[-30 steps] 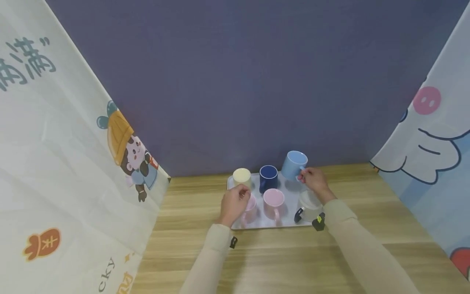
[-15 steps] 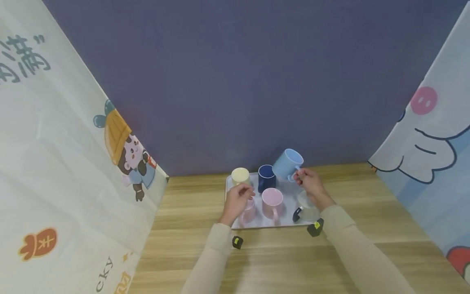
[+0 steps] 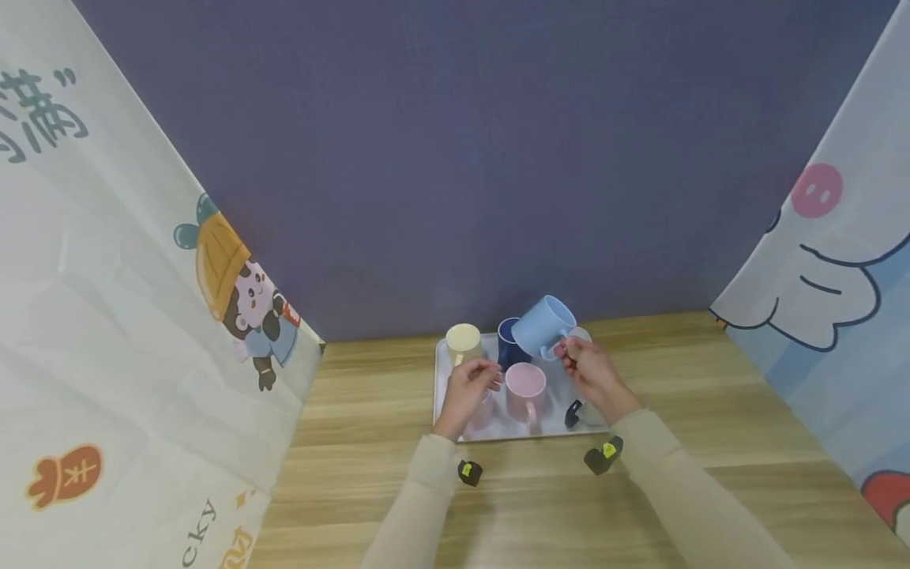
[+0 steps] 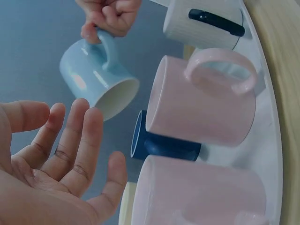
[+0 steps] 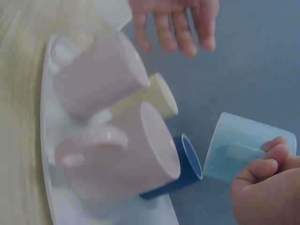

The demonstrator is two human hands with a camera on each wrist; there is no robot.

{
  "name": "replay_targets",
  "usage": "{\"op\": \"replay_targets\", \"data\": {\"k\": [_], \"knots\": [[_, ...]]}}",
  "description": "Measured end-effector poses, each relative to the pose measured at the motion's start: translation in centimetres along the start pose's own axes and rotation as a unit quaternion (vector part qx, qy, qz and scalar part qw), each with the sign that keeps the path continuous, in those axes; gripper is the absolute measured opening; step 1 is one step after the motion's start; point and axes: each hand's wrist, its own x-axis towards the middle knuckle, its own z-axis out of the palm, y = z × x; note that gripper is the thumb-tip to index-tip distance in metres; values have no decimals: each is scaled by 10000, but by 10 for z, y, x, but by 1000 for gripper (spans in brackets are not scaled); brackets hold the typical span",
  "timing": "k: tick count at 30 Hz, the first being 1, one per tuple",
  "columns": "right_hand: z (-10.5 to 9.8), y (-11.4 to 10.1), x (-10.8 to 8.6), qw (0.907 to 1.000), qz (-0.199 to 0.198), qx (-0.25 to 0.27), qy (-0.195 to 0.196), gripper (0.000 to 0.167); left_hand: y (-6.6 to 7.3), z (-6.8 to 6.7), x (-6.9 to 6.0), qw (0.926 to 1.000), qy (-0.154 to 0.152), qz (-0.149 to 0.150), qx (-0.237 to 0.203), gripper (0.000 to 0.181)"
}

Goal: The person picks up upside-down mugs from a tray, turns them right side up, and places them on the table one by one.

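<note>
In my right hand [image 3: 596, 378] a light blue mug [image 3: 542, 325] is pinched by its handle, tilted in the air above the tray [image 3: 562, 431]. It partly covers the dark blue mug [image 3: 508, 354] in the head view. My left hand [image 3: 465, 397], fingers spread and gently bent in the left wrist view, hovers over one pink mug [image 3: 482, 414] and holds nothing. A second pink mug [image 3: 524, 389] stands between my hands. Behind the left hand is a cream mug [image 3: 464, 338]. My right hand hides most of a white mug [image 4: 206, 30] with a black handle.
The white tray lies on a wood-grain table [image 3: 370, 442] near a dark blue-grey backdrop [image 3: 469, 158]. Printed white sheets [image 3: 128, 316] hang at both sides. Small black devices [image 3: 469, 472] hang below the wrists.
The light blue mug has moved left in my right hand, tipping further towards the dark blue mug. My left hand has shifted slightly right and its fingers reach out more.
</note>
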Motion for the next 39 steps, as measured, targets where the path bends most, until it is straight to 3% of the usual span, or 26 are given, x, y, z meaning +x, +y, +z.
{"op": "replay_targets", "data": {"k": [7,11,15,20,26,31,39], "knots": [[12,0,-13,9928,46,1019,-632,29,-2,12,0,9994,-70,-104,-337,24],[20,4,-17,9854,162,1499,-786,27,-1,19,0,9939,17,-320,-1054,25],[26,8,-23,9791,248,1852,-805,25,-3,24,2,9788,98,-732,-1910,28],[34,12,-29,9743,288,2057,-874,29,-4,28,2,9631,271,-1228,-2379,28],[40,17,-32,9710,177,2133,-1063,31,-2,31,-1,9537,274,-1338,-2681,22],[42,22,-33,9638,84,2272,-1396,30,0,32,-4,9402,292,-1359,-3111,9],[44,26,-35,9478,-117,2660,-1756,30,5,34,-8,9061,131,-1633,-3901,14]]}}
